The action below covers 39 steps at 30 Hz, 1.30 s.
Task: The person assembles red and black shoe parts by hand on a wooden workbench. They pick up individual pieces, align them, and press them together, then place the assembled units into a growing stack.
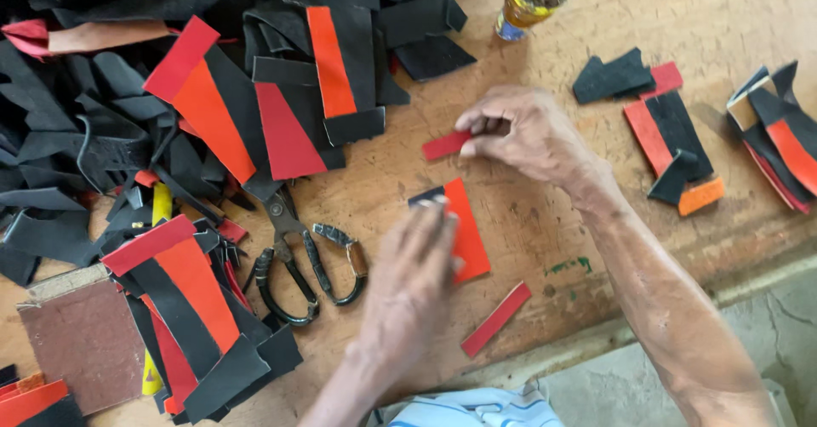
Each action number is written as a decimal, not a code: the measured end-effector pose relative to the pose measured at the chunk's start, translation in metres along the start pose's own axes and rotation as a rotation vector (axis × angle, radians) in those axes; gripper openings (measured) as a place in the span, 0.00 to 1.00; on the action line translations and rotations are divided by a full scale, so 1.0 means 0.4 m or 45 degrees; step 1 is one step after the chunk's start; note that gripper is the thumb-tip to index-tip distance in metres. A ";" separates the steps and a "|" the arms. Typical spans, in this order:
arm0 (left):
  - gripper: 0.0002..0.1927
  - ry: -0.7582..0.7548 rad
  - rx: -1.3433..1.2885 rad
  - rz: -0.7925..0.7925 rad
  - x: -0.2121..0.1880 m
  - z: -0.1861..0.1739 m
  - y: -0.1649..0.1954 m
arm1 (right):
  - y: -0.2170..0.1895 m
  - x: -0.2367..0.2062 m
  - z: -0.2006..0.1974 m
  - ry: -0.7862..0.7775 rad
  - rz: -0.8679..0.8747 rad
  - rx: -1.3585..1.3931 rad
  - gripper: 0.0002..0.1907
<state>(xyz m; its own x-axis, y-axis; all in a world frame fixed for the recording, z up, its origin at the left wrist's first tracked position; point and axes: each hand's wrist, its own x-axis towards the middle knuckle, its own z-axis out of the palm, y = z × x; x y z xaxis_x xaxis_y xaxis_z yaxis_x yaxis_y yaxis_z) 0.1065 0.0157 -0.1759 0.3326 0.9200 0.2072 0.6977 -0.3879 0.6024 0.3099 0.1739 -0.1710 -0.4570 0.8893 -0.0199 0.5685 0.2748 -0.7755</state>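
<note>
My left hand [410,284] lies flat on an orange-and-black leather piece [466,223] on the wooden table [545,214], fingers pressing its left side. My right hand [521,131] pinches a small red leather strip [444,145] just above that piece. A second red strip [496,319] lies loose near the table's front edge, to the right of my left hand.
Black scissors [299,261] lie left of my left hand. A big heap of black, red and orange leather scraps [196,120] fills the left side. More sorted pieces [672,137] sit at the right. A bottle [529,0] stands at the back. A brown board [85,342] lies at bottom left.
</note>
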 end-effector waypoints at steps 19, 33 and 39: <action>0.36 -0.119 0.040 0.055 0.009 0.080 -0.018 | -0.020 0.106 0.015 -0.457 0.045 0.001 0.09; 0.29 -0.046 -0.004 0.023 0.003 0.061 -0.007 | -0.023 0.106 0.007 -0.498 0.193 0.056 0.09; 0.14 0.339 -0.349 -0.029 -0.017 0.027 -0.001 | 0.068 0.073 0.018 -0.042 0.151 0.330 0.09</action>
<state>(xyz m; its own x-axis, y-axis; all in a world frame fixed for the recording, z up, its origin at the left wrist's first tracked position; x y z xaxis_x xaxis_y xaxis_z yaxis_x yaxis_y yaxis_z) 0.1106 0.0090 -0.1859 0.1169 0.9245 0.3627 0.4952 -0.3709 0.7857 0.3070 0.2047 -0.1973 -0.4226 0.8959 -0.1371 0.4272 0.0634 -0.9019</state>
